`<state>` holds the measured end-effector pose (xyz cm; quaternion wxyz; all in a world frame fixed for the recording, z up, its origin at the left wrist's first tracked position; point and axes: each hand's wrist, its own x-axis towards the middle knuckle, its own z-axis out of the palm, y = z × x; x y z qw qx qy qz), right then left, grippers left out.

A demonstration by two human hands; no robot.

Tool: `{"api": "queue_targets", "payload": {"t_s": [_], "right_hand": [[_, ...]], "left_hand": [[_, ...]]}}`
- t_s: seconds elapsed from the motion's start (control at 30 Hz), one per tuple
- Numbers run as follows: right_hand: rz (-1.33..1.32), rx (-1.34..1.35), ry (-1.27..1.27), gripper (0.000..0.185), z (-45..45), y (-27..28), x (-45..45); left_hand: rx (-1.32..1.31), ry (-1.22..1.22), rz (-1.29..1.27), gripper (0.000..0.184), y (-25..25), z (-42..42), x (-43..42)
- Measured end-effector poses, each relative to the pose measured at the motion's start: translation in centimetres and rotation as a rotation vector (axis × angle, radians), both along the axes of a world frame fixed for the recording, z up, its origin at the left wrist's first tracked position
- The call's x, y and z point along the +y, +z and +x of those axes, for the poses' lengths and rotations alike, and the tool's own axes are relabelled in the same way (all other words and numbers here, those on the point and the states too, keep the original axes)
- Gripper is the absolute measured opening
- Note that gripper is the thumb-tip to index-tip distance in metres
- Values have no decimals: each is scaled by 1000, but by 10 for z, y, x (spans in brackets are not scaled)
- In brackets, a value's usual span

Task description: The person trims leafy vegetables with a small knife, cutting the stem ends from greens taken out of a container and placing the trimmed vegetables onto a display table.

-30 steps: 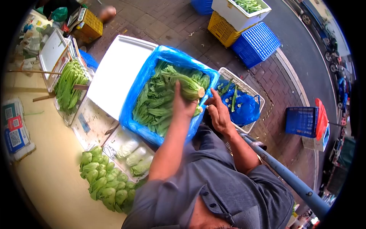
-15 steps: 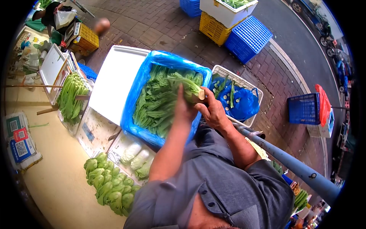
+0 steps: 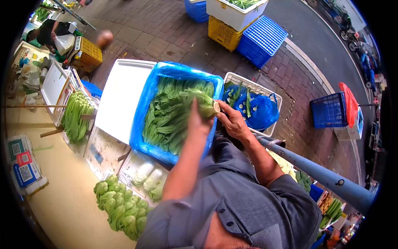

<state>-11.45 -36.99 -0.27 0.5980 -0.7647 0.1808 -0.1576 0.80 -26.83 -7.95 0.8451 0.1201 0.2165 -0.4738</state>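
Left hand gripping the leafy green, I hold it over the blue-lined box. My right hand, apart a second ago, now bends at the cut end; whether it pinches, I cannot tell. That end points right, slightly near; the long axis runs left to right.

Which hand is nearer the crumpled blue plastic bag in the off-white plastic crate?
Right: the right hand is just left of the bag; the left hand, gripping a leafy green vegetable, is farther left.

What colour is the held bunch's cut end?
The cut end is pale cream, as the head view shows.
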Motion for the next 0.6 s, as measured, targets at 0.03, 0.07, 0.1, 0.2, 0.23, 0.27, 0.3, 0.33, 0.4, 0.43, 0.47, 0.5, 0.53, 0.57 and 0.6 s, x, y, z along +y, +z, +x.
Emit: {"api": "queue_targets", "payload": {"t_s": [0.03,0.07,0.1,0.2,0.23,0.27,0.3,0.33,0.4,0.43,0.47,0.5,0.53,0.57,0.6], "right_hand": [[105,75,15,41,-4,4,-3],[212,151,29,41,-8,6,-5],[242,133,32,42,-11,5,-7],[327,78,19,45,-19,-7,-11],[352,55,0,45,-20,-12,-11],[339,51,-15,45,-22,-16,-11],[327,47,-30,45,-25,-21,-11],[275,61,-42,45,-28,-24,-13],[406,190,-80,43,-37,-20,-13],[425,191,-95,43,-38,-21,-13],[444,193,-110,43,-40,-22,-11],[417,183,-138,43,-42,-27,-9],[324,138,-199,43,-45,-37,-11],[238,106,-269,43,-49,-49,-15],[265,112,-336,43,-55,-57,-20]], "left_hand": [[-5,-10,17,46,-1,-1,0],[-3,-11,27,46,-1,-4,-1],[-4,-14,35,46,-1,-5,-3],[-10,-32,58,46,1,-9,-9],[-14,-38,65,46,0,-10,-10],[-4,-48,70,44,0,-12,-10],[4,-56,75,42,0,-13,-12],[13,-66,79,40,0,-14,-13],[42,-87,113,35,-13,-18,-18],[55,-92,125,33,-21,-18,-23],[19,-88,191,41,-29,-21,-28],[49,-46,112,40,-36,-20,-28],[77,-4,32,40,-38,-17,-30],[107,36,-47,40,-42,-13,-30],[99,83,-35,41,-18,-2,-26]]}}
